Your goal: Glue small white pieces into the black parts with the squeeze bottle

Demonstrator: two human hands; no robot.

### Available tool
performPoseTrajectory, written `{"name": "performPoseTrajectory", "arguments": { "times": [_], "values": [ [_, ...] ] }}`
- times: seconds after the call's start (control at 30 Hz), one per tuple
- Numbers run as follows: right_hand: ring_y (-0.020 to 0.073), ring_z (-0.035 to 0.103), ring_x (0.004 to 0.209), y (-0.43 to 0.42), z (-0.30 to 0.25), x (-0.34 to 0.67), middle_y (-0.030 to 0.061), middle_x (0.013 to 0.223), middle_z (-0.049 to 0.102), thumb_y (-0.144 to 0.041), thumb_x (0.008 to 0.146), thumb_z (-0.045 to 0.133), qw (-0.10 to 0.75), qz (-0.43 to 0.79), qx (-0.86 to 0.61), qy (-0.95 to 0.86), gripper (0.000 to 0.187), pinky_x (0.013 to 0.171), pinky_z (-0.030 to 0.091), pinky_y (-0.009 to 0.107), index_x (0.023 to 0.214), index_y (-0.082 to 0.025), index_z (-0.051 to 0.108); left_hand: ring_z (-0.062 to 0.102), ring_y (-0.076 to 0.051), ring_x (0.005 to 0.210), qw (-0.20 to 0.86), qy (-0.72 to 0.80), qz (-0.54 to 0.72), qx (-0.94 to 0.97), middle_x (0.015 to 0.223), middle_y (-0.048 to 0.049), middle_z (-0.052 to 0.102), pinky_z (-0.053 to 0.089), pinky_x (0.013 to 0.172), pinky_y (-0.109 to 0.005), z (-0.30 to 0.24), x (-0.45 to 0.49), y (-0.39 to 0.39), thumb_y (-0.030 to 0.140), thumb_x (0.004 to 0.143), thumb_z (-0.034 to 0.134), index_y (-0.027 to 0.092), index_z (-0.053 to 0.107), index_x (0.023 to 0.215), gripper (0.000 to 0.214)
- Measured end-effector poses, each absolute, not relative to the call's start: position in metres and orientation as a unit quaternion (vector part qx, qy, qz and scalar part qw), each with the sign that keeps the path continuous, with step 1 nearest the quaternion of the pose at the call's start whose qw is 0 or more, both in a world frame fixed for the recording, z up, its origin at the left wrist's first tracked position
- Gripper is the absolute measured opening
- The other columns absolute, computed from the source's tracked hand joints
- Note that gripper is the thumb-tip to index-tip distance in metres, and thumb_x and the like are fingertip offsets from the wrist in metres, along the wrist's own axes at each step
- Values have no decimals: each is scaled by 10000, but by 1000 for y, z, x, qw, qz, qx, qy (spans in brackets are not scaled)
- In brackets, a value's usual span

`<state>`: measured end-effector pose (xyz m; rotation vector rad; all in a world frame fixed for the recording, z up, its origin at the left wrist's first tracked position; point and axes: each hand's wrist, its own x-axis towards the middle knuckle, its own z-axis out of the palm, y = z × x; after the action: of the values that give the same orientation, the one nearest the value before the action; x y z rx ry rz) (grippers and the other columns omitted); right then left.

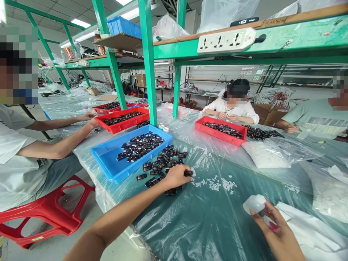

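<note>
My left hand point(175, 176) is closed on a small black rectangular part point(188, 173) with a whitish edge, at the right side of a loose pile of black parts point(160, 165). Just right of its fingertips, tiny white pieces point(214, 183) are scattered over the green tabletop. Lower right, my right hand point(278, 226) grips a translucent white plastic piece point(254, 203) between thumb and fingers. Something pink shows beneath those fingers, too covered to name. Behind the pile, a blue tray point(106, 165) holds many more black parts.
Red trays of black parts point(203, 127) point(122, 127) stand further back. White cloth point(307, 228) and plastic bags of white pieces point(266, 154) lie at right. A green post point(148, 72) rises behind the blue tray. Other people sit left and across; a red stool point(49, 214) is at left.
</note>
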<state>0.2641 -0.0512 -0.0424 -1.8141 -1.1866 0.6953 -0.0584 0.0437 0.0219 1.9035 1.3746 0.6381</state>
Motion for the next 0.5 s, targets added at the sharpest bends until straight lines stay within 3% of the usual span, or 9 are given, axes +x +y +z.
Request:
{"name": "performPoseTrajectory", "arguments": {
  "times": [0.2, 0.37, 0.5],
  "values": [
    [329, 523, 1106, -49, -44, 266, 83, 1228, 555, -607, 659, 610, 423, 282, -717, -477, 802, 884, 431, 417, 1355, -282, 376, 601, -122, 588, 539, 478, 335, 608, 834, -84, 707, 425, 493, -202, 18, -60, 60, 483, 728, 643, 138, 617, 955, 413],
    [333, 552, 1060, -49, -45, 268, 79, 1186, 583, -595, 595, 660, 436, 298, -712, -462, 847, 868, 445, 413, 1339, -276, 410, 643, -112, 653, 601, 476, 420, 485, 916, -105, 695, 493, 582, -202, 11, -70, 69, 413, 686, 722, 142, 586, 992, 431],
    [340, 536, 1091, -51, -43, 266, 78, 1212, 564, -599, 631, 633, 428, 292, -723, -457, 820, 882, 435, 433, 1353, -299, 387, 663, -126, 667, 612, 476, 471, 421, 886, -96, 700, 518, 617, -214, 9, -75, 71, 338, 628, 787, 136, 597, 924, 406]
  ]
}}
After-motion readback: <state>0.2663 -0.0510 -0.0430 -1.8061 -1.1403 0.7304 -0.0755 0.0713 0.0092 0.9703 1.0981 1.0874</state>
